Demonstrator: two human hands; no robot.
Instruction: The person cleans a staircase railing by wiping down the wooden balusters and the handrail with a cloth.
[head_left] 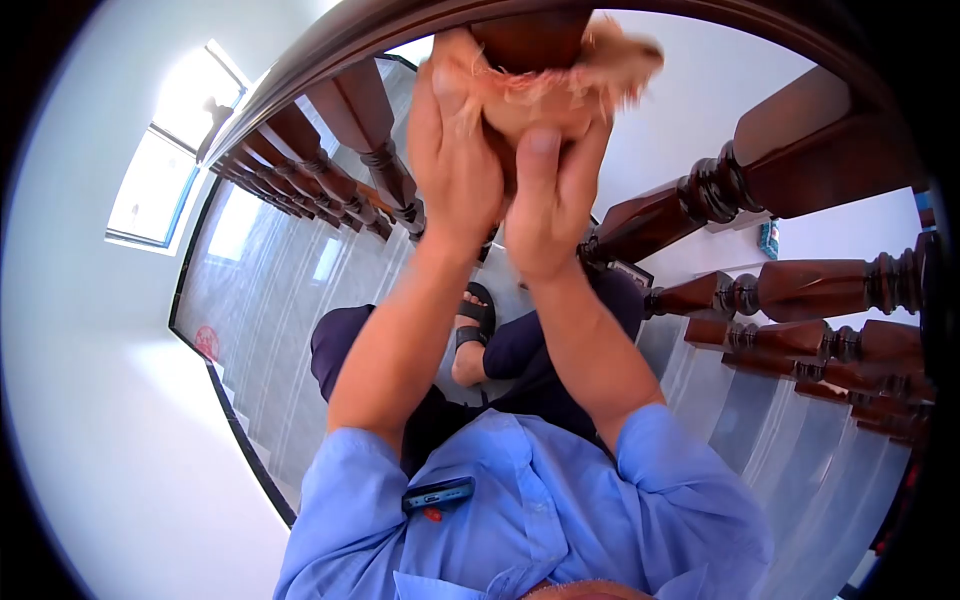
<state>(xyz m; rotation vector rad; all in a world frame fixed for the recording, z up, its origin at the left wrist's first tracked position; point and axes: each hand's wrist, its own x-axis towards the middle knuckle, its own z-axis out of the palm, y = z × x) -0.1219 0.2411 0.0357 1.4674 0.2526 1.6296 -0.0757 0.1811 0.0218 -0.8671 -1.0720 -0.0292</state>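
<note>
Frayed cloth [535, 108], wrapped around a dark wooden baluster [530, 40] just under the curved handrail [345, 48]. Pressed to the wood from both sides, between the left hand [455, 165] and the right hand [556, 190], with the right thumb laid up along the front. Closed firmly, palms turned inward and wrists near each other; cannot tell how the fingers meet behind the post. Ragged and fringed along the upper edge, with a loose end sticking out to the right, blurred. Tight above, close beneath the rail. Roomier to the right, across pale wall, as far as a square-ended baluster [800, 130], well apart from the right hand. Narrower to the left, with another baluster [350, 115] near the left hand. Open between the forearms, down to a strapped sandal [483, 310]. Bounded far left by black skirting [240, 435] along the grey stairs [270, 260].
</note>
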